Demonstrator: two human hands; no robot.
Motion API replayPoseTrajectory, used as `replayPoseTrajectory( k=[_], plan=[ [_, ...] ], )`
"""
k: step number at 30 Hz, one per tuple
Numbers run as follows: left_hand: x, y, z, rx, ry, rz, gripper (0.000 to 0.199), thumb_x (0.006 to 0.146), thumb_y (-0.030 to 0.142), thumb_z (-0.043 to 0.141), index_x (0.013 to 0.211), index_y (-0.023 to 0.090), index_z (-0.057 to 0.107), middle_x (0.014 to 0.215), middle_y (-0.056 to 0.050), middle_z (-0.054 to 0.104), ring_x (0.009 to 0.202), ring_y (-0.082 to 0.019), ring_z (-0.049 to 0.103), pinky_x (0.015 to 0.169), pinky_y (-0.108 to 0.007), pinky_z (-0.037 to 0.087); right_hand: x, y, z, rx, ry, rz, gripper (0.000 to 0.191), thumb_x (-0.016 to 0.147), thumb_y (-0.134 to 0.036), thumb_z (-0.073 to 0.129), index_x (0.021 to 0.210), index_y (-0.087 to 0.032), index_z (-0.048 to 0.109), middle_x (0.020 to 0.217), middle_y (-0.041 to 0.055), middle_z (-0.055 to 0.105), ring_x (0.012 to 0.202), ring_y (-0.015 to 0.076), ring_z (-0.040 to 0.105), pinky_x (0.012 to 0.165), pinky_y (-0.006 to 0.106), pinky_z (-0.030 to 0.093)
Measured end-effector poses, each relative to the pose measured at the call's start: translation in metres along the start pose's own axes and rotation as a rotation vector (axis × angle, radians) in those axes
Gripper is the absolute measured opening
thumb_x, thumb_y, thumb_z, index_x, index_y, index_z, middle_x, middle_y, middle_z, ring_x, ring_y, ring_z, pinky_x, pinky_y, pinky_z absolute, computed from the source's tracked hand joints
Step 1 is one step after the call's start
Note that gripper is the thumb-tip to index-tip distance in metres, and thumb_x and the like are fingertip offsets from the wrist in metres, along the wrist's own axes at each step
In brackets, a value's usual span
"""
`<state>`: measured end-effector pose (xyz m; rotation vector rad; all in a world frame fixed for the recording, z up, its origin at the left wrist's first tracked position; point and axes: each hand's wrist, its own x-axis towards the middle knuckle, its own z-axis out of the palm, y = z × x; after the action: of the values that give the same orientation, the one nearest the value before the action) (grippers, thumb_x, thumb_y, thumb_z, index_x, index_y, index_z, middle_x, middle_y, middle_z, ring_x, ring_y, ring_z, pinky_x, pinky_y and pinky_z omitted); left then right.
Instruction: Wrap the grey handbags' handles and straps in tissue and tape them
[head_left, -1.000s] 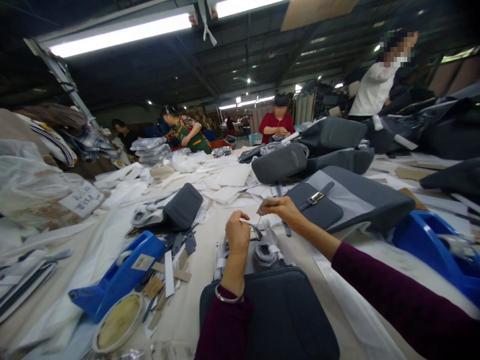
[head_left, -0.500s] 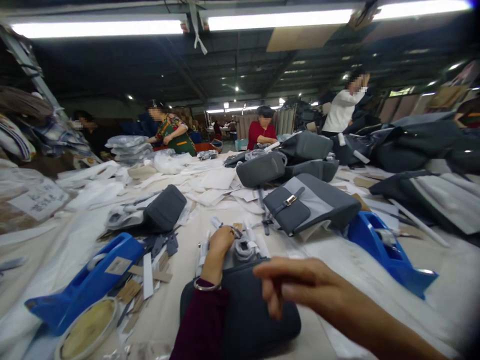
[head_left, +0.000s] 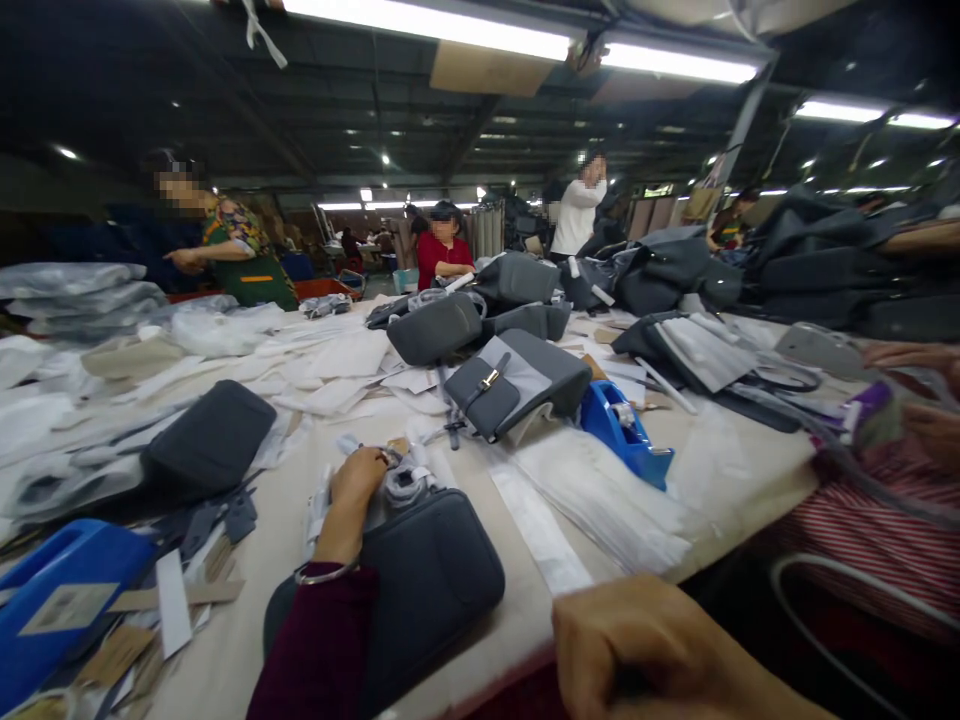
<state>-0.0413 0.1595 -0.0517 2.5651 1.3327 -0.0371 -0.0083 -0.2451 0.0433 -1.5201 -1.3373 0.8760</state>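
A dark grey bag (head_left: 442, 560) lies flat on the table before me. At its far side, my left hand (head_left: 361, 485) is closed around part of it, beside a coiled strap (head_left: 409, 483) in clear wrapping. My fingertips there are mostly hidden. My right hand (head_left: 622, 640) is curled in front of the table's near edge, apart from the bag. Whatever it may hold is hidden. Beyond the bag stands another grey bag (head_left: 499, 385) with a buckled flap pocket, tilted on its side. A further dark bag (head_left: 214, 435) with wrapped parts lies to the left.
Blue tape dispensers stand left (head_left: 67, 590) and right (head_left: 626, 435). Card strips (head_left: 174, 605) litter the left side. White sheets (head_left: 607, 500) lie to the right. More bags (head_left: 435, 328) are heaped farther back. Co-workers stand beyond the table, and another person's hands (head_left: 919, 385) show at right.
My view has turned right, so the table's things sit farther left. My right hand has drawn back from above the bag to the near edge, its fingers now curled. My left hand stays at the bag.
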Motion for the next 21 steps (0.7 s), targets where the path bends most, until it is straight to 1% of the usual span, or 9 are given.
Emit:
replayPoseTrajectory(
  k=[1, 3, 5, 6, 8, 11, 15, 18, 21],
  plan=[
    [0.002, -0.001, 0.001, -0.001, -0.001, -0.001, 0.033, 0.081, 0.026, 0.044, 0.103, 0.022, 0.069, 0.118, -0.011, 0.066, 0.105, -0.027, 0.062, 0.083, -0.032, 0.046, 0.008, 0.018, -0.010, -0.091, 0.130, 0.066, 0.031, 0.078, -0.056, 0.054, 0.068, -0.030, 0.065, 0.064, 0.0027, 0.061, 0.064, 0.0184, 0.058, 0.056, 0.031, 0.042],
    [0.005, -0.002, 0.003, -0.006, -0.002, 0.000, 0.032, 0.080, 0.028, 0.045, 0.101, 0.023, 0.069, 0.116, -0.010, 0.067, 0.104, -0.026, 0.063, 0.082, -0.031, 0.047, 0.024, 0.059, -0.038, -0.431, 0.363, 0.207, 0.036, 0.084, -0.050, 0.052, 0.062, -0.023, 0.060, 0.064, 0.0033, 0.059, 0.064, 0.0174, 0.055, 0.062, 0.031, 0.041],
    [0.009, -0.003, 0.005, -0.010, -0.001, 0.000, 0.032, 0.080, 0.030, 0.046, 0.100, 0.023, 0.070, 0.116, -0.011, 0.067, 0.103, -0.026, 0.063, 0.082, -0.031, 0.047, 0.039, 0.095, -0.071, -0.851, 0.517, 0.293, 0.032, 0.091, -0.036, 0.044, 0.071, -0.019, 0.063, 0.084, 0.0086, 0.061, 0.080, 0.0204, 0.056, 0.076, 0.033, 0.041],
    [0.010, -0.003, 0.005, -0.011, -0.001, -0.002, 0.032, 0.080, 0.031, 0.046, 0.100, 0.023, 0.070, 0.116, -0.011, 0.067, 0.104, -0.027, 0.063, 0.082, -0.031, 0.047, 0.047, 0.109, -0.088, -1.028, 0.542, 0.346, 0.027, 0.091, -0.028, 0.044, 0.080, -0.017, 0.065, 0.094, 0.0115, 0.061, 0.091, 0.0233, 0.055, 0.081, 0.034, 0.039],
    [0.010, -0.003, 0.005, -0.014, -0.003, -0.008, 0.033, 0.080, 0.031, 0.045, 0.101, 0.022, 0.069, 0.116, -0.012, 0.067, 0.104, -0.028, 0.063, 0.082, -0.032, 0.047, 0.065, 0.127, -0.116, -1.249, 0.509, 0.482, 0.025, 0.087, -0.013, 0.042, 0.094, -0.012, 0.067, 0.105, 0.0162, 0.060, 0.103, 0.0271, 0.051, 0.085, 0.035, 0.038],
    [0.005, -0.002, 0.002, -0.028, -0.005, -0.012, 0.034, 0.081, 0.031, 0.044, 0.102, 0.023, 0.069, 0.117, -0.011, 0.066, 0.105, -0.028, 0.062, 0.082, -0.033, 0.047, 0.095, 0.138, -0.140, -1.322, 0.415, 0.611, 0.030, 0.082, -0.004, 0.042, 0.096, -0.006, 0.069, 0.105, 0.0209, 0.062, 0.106, 0.0301, 0.050, 0.085, 0.036, 0.038],
    [-0.003, 0.000, -0.002, -0.053, -0.001, -0.012, 0.033, 0.081, 0.031, 0.044, 0.102, 0.023, 0.069, 0.116, -0.010, 0.067, 0.104, -0.028, 0.063, 0.080, -0.033, 0.047, 0.125, 0.147, -0.148, -1.315, 0.397, 0.645, 0.028, 0.081, -0.005, 0.045, 0.090, -0.006, 0.072, 0.099, 0.0223, 0.067, 0.103, 0.0317, 0.054, 0.081, 0.037, 0.039],
    [-0.006, 0.001, -0.002, -0.065, -0.001, -0.013, 0.033, 0.081, 0.031, 0.044, 0.101, 0.024, 0.069, 0.116, -0.011, 0.067, 0.104, -0.029, 0.063, 0.080, -0.035, 0.047, 0.134, 0.154, -0.149, -1.309, 0.416, 0.673, 0.029, 0.080, -0.004, 0.046, 0.090, -0.008, 0.073, 0.095, 0.0213, 0.069, 0.098, 0.0303, 0.058, 0.076, 0.035, 0.041],
    [-0.006, 0.001, -0.002, -0.075, -0.001, -0.018, 0.033, 0.082, 0.031, 0.043, 0.101, 0.024, 0.069, 0.115, -0.011, 0.067, 0.104, -0.030, 0.062, 0.081, -0.037, 0.047, 0.134, 0.157, -0.151, -1.314, 0.467, 0.689, 0.027, 0.078, -0.004, 0.049, 0.092, -0.010, 0.072, 0.096, 0.0210, 0.069, 0.099, 0.0299, 0.059, 0.076, 0.034, 0.041]
  ],
)
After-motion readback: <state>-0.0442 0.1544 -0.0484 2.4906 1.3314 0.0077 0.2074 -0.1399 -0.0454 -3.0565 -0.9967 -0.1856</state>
